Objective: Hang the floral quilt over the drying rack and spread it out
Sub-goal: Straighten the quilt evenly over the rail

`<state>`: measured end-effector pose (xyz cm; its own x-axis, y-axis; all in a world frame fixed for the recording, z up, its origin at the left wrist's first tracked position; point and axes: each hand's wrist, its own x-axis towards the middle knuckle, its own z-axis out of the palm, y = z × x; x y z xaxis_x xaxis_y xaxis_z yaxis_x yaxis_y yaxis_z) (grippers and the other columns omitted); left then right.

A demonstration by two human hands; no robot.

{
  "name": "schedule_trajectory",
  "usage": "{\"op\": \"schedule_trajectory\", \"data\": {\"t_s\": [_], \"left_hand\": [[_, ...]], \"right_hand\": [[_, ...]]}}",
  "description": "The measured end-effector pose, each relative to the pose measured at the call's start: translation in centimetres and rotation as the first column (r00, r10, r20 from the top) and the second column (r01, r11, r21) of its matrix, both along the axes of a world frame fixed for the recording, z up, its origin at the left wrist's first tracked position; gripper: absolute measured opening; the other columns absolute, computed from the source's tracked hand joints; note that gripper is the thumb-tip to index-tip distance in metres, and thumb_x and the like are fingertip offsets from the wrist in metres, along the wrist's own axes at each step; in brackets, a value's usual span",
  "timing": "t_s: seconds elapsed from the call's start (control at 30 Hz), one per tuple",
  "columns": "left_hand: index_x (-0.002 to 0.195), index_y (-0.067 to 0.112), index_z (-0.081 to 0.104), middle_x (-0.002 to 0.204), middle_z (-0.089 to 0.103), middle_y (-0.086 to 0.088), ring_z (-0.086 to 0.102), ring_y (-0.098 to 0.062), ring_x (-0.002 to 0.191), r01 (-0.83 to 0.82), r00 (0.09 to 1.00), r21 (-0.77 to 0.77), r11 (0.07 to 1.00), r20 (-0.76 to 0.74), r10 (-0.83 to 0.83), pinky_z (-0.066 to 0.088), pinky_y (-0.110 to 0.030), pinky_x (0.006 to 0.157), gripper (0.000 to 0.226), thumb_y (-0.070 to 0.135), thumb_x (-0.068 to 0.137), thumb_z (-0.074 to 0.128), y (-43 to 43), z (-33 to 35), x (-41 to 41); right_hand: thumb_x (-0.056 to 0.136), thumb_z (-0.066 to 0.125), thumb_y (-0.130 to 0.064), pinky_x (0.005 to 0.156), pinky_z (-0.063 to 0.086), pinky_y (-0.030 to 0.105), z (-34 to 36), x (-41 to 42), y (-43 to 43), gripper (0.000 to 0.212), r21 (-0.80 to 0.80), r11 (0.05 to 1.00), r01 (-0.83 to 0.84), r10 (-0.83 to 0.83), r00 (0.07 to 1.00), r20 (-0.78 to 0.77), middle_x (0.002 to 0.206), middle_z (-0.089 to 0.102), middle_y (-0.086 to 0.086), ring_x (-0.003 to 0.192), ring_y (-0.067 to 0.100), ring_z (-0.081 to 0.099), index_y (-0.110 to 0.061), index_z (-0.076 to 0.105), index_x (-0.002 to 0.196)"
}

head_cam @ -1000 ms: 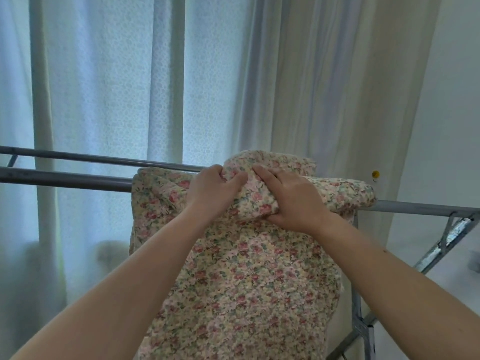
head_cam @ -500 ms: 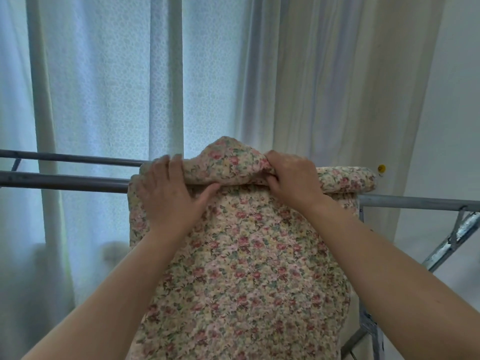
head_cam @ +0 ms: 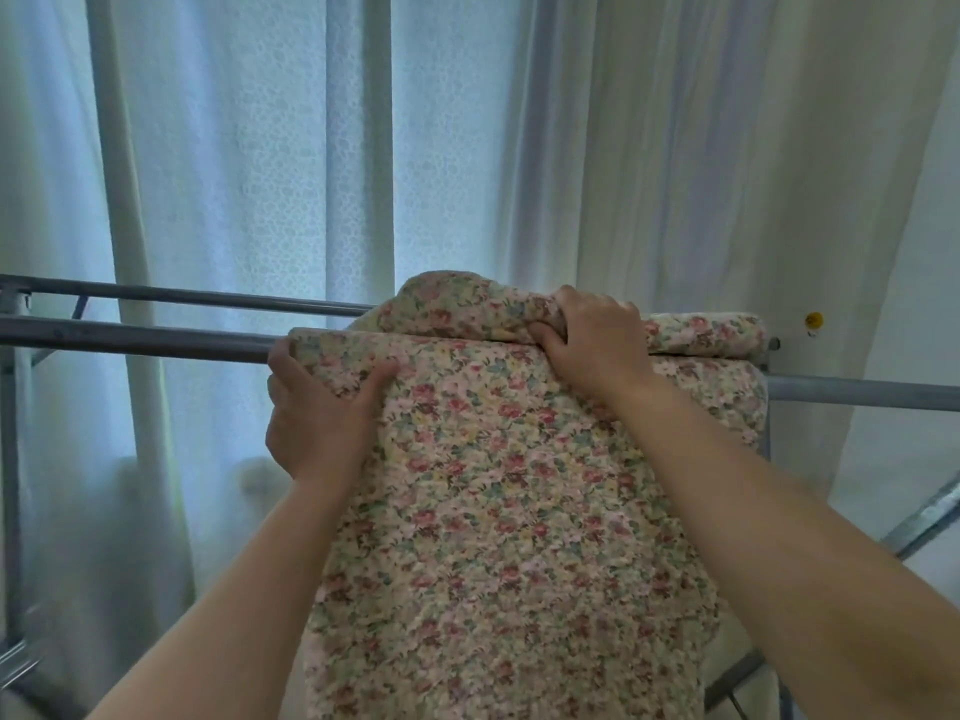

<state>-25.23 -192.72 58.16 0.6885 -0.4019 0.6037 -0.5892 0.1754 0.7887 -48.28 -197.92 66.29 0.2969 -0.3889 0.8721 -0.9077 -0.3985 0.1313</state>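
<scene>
A: Over the near bar of the drying rack (head_cam: 135, 339), draped and hanging down the front: floral quilt (head_cam: 498, 491). Bunched fold on top, between near bar and far bar (head_cam: 208, 295), another rolled bit off to the right end.

B: Hands?

A: Left hand (head_cam: 317, 418) clamped on the quilt's left edge just below the near bar, thumb across the front, fingers wrapped behind. Right hand (head_cam: 592, 345) closed over the bunched fold on top, knuckles up, fingertips dug into the crease.

B: Change from half a second back?

A: Left hand now out at the quilt's left edge, lower, gripping rather than lying flat on top. Right hand shifted right along the fold. Hump in the middle flatter and pushed toward the far bar. Left edge of the quilt now square on the near bar.

B: And a full second back?

A: Both hands together then, mid-quilt, kneading one thick wad. Now well apart, one on the edge, one on the fold. Wad partly opened out.

B: Meaning for the task?

A: Hanging part done, looks like. Spreading only begun: quilt covers just the right stretch of the rack, long bare run of both bars to the left. Folded layers on top not yet opened. Likely next: pull left edge along the bar while right hand feeds the fold out. Risk: weight on the front side dragging the whole thing off. How much hangs behind, cannot tell.
</scene>
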Motion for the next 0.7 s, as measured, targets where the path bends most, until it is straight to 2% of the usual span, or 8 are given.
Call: {"op": "schedule_trajectory", "data": {"t_s": [0.17, 0.27, 0.33, 0.37, 0.43, 0.5, 0.6, 0.7], "left_hand": [[0.117, 0.027, 0.024, 0.103, 0.062, -0.018, 0.060, -0.039, 0.088, -0.001, 0.998, -0.001, 1.000, 0.056, 0.001, 0.036, -0.036, 0.067, 0.088, 0.080, 0.055, 0.056, 0.0, 0.0, 1.3], [0.119, 0.024, 0.026, 0.103, 0.063, -0.018, 0.061, -0.039, 0.087, -0.001, 0.997, -0.016, 1.000, 0.082, 0.002, 0.036, -0.035, 0.066, 0.087, 0.077, 0.058, 0.057, -0.1, -0.3, 1.6], [0.120, 0.024, 0.026, 0.105, 0.063, -0.018, 0.061, -0.040, 0.088, 0.007, 0.996, -0.034, 0.999, 0.089, -0.004, 0.035, -0.036, 0.067, 0.086, 0.075, 0.059, 0.058, -0.3, -0.6, 1.8], [0.120, 0.024, 0.025, 0.106, 0.062, -0.018, 0.061, -0.040, 0.088, 0.010, 0.996, -0.042, 0.999, 0.091, -0.006, 0.035, -0.036, 0.067, 0.085, 0.074, 0.060, 0.058, -0.3, -0.8, 1.9], [0.121, 0.023, 0.025, 0.107, 0.062, -0.019, 0.061, -0.041, 0.088, 0.014, 0.996, -0.047, 0.999, 0.093, -0.010, 0.036, -0.037, 0.067, 0.084, 0.072, 0.062, 0.059, -0.5, -1.0, 1.8], [0.124, 0.020, 0.024, 0.108, 0.062, -0.021, 0.061, -0.042, 0.089, 0.018, 0.995, -0.042, 0.999, 0.094, -0.014, 0.039, -0.039, 0.069, 0.086, 0.070, 0.064, 0.059, -0.6, -1.1, 1.5], [0.125, 0.016, 0.025, 0.110, 0.061, -0.021, 0.060, -0.042, 0.090, 0.011, 0.996, -0.040, 0.999, 0.094, -0.007, 0.042, -0.041, 0.072, 0.087, 0.068, 0.065, 0.060, -0.5, -1.2, 1.5], [0.124, 0.016, 0.027, 0.112, 0.061, -0.018, 0.060, -0.040, 0.093, 0.015, 0.995, -0.065, 0.998, 0.098, -0.009, 0.042, -0.040, 0.073, 0.088, 0.071, 0.063, 0.059, -0.5, -0.8, 1.7]], "right_hand": [[0.092, 0.045, -0.038, 0.065, 0.028, 0.034, -1.5, 0.1, -0.4, 0.028, 0.053, 0.997, -0.061, 0.058, 0.997, 0.051, 0.067, 0.043, -0.002, 0.065, 0.019, 0.040, -0.014, 0.047, 0.079], [0.093, 0.037, -0.042, 0.062, 0.030, 0.031, -2.3, -0.8, -0.7, 0.040, 0.068, 0.995, -0.070, 0.065, 0.995, 0.076, 0.070, 0.058, 0.005, 0.067, 0.024, 0.053, -0.010, 0.059, 0.082], [0.091, 0.027, -0.047, 0.063, 0.030, 0.032, -3.6, -2.4, -0.5, 0.053, 0.015, 1.000, -0.012, 0.010, 0.992, 0.129, 0.073, 0.065, 0.009, 0.071, 0.027, 0.058, -0.010, 0.064, 0.081], [0.091, 0.022, -0.049, 0.068, 0.033, 0.034, -4.5, -3.4, -0.3, 0.058, -0.015, 0.999, 0.032, -0.029, 0.986, 0.165, 0.076, 0.066, 0.009, 0.076, 0.028, 0.058, -0.010, 0.065, 0.083], [0.092, 0.020, -0.049, 0.090, 0.034, 0.044, -6.6, -5.2, -0.2, 0.058, -0.036, 0.991, 0.125, -0.113, 0.964, 0.240, 0.100, 0.066, 0.009, 0.100, 0.027, 0.055, -0.012, 0.063, 0.103], [0.092, 0.022, -0.047, 0.106, 0.018, 0.054, -8.1, -5.8, -0.3, 0.057, -0.022, 0.987, 0.157, -0.141, 0.936, 0.324, 0.127, 0.056, 0.012, 0.125, 0.030, 0.041, -0.012, 0.055, 0.121], [0.091, 0.019, -0.050, 0.109, -0.001, 0.055, -9.0, -5.3, -0.3, 0.061, 0.031, 0.992, 0.123, -0.125, 0.896, 0.425, 0.145, 0.036, 0.015, 0.138, 0.031, 0.020, -0.014, 0.045, 0.132], [0.089, 0.017, -0.057, 0.108, -0.003, 0.058, -9.7, -5.6, -0.2, 0.065, 0.074, 0.983, 0.170, -0.183, 0.832, 0.524, 0.152, 0.022, 0.014, 0.141, 0.027, 0.009, -0.019, 0.039, 0.137]]}}
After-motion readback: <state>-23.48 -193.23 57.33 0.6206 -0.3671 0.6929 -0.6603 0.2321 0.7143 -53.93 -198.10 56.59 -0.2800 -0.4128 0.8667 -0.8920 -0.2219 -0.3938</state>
